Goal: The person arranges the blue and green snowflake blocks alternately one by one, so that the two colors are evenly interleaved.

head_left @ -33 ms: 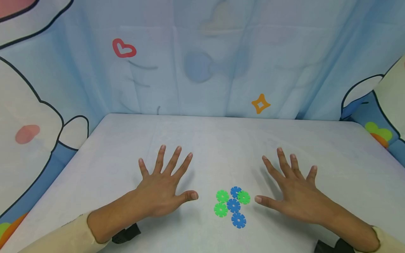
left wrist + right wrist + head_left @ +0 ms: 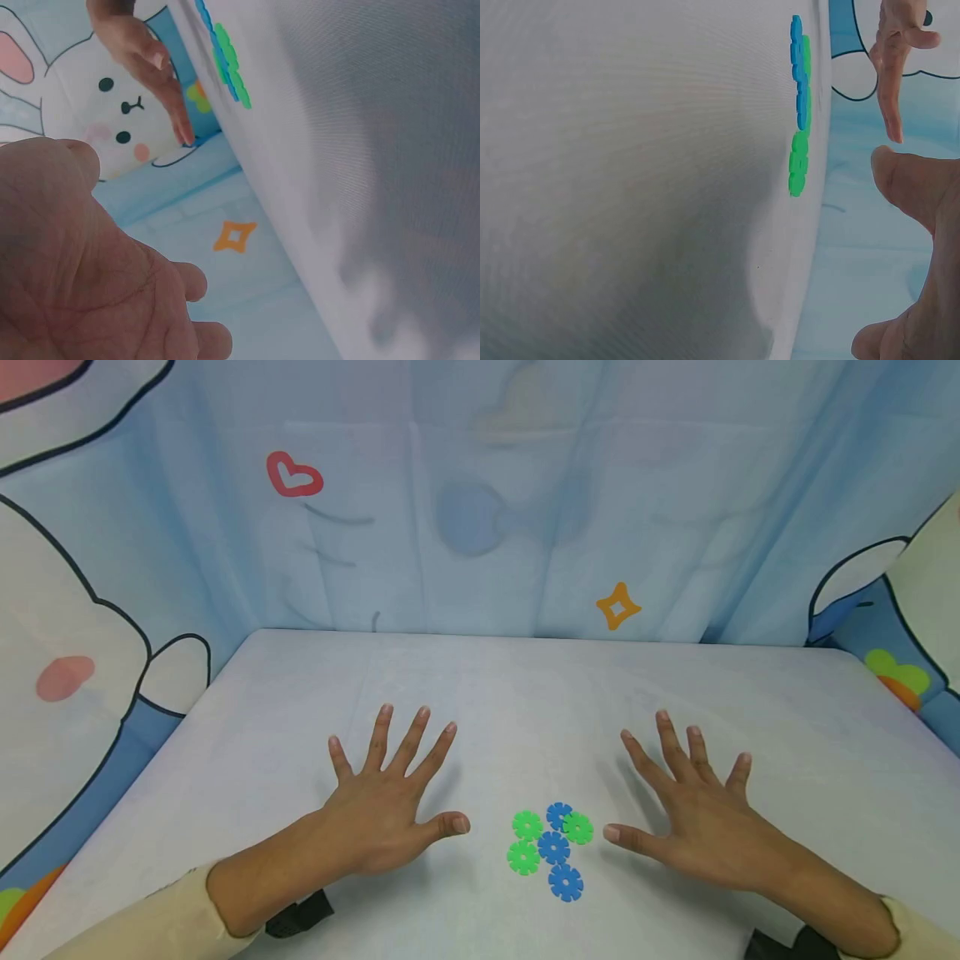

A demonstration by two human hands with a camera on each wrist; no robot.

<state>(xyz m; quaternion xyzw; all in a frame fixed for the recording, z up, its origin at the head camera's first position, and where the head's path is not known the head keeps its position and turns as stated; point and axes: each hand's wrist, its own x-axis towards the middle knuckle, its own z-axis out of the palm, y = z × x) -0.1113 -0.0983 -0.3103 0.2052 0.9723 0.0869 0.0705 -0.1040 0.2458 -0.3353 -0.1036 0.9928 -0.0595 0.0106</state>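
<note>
Three green notched plastic discs and three blue ones form a small cluster between the hands in the head view. On its left side lie two green discs, an upper one (image 2: 527, 826) and a lower one (image 2: 523, 857). A third green disc (image 2: 578, 827) overlaps the top blue disc (image 2: 557, 815); below are a middle blue disc (image 2: 554, 847) and a bottom blue disc (image 2: 566, 882). My left hand (image 2: 386, 814), palm down with fingers spread, holds nothing left of the cluster. To the right, my right hand (image 2: 697, 827) is likewise spread and bare, its thumb tip near the third green disc.
A white cloth covers the table (image 2: 465, 693). Behind it hangs a light blue printed curtain (image 2: 510, 568) with a red heart (image 2: 295, 474) and an orange star (image 2: 618, 606). Dark straps (image 2: 300, 915) show at both wrists, beside cream sleeves.
</note>
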